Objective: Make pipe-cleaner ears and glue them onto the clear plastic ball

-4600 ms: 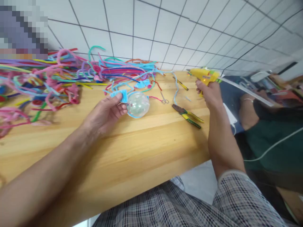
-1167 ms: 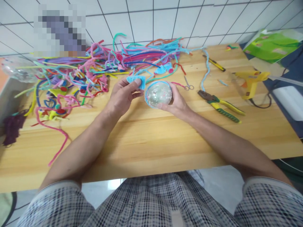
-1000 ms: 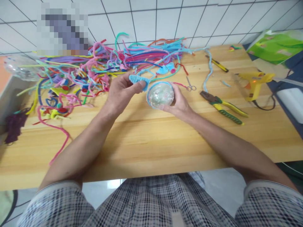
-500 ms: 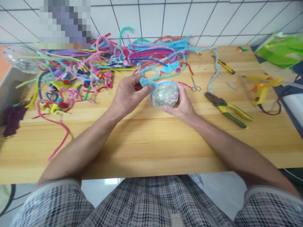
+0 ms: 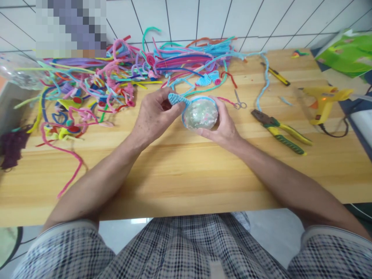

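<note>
Left hand (image 5: 154, 118): fingers clamped on blue ribbed piece (image 5: 175, 99), its end at edge of blue-rimmed clear ball (image 5: 201, 114), apparently for alignment. Right hand (image 5: 226, 127): fingers gripped ball's right side, presumably steadying it over worktop (image 5: 186, 178). Glue gun (image 5: 323, 103) stood rightward, likely for reach.

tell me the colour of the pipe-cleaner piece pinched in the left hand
The pipe-cleaner piece is light blue, showing best in the head view.

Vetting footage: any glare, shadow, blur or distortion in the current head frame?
All head view: glare spots on the ball and a bright patch on the floor; soft shadow on the table beside the left forearm; wall lines splay, likely wide-angle distortion; fine detail slightly soft; pixelated block upper left.
</note>
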`<state>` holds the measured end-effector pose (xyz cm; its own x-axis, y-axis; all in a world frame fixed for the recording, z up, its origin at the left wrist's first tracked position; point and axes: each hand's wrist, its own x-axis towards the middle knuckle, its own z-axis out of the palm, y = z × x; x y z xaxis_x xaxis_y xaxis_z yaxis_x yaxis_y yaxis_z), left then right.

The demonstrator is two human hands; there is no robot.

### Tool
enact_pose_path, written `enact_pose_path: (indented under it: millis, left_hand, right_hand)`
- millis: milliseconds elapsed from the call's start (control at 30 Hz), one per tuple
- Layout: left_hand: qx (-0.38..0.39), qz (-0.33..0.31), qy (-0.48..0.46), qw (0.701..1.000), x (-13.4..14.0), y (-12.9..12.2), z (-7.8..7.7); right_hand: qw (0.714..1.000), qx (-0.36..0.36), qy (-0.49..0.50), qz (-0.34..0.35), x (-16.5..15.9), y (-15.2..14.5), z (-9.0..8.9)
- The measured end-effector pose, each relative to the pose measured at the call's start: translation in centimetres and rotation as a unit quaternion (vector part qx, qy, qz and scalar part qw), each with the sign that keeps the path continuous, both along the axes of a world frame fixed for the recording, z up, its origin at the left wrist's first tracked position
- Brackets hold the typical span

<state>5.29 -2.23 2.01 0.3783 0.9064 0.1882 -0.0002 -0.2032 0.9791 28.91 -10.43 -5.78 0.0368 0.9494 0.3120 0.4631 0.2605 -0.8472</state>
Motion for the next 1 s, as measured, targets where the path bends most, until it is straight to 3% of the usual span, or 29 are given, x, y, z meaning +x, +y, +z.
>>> enact_pose_path:
  millis: [67, 200, 267, 333, 567, 1000]
  left_hand:
    - [-0.007, 0.013, 0.001, 1.0, 0.1, -0.1, 0.1]
    - [-0.111, 0.051, -0.056, 0.991, 0.3, -0.2, 0.2]
    - [-0.128, 0.05, -0.064, 0.988, 0.2, -0.2, 0.1]
    - [-0.101, 0.039, -0.047, 0.993, 0.1, 0.0, -0.2]
    - [0.12, 0.021, 0.055, 0.991, 0.1, 0.9, -1.2]
    - [0.157, 0.017, 0.087, 0.984, -0.2, 1.3, -1.9]
  right_hand:
    - [1.0, -0.001, -0.001, -0.001, 0.0, 0.0, 0.0]
    - [1.0, 0.017, 0.005, 0.002, -0.1, 0.0, 0.2]
    - [1.0, 0.017, 0.003, 0.005, -0.1, -0.1, 0.3]
    - [1.0, 0.013, -0.001, 0.004, -0.2, -0.1, 0.3]
    - [0.998, 0.056, 0.011, 0.005, 0.0, 0.3, -0.9]
    - [0.997, 0.075, 0.008, 0.016, 0.1, 0.4, -1.2]
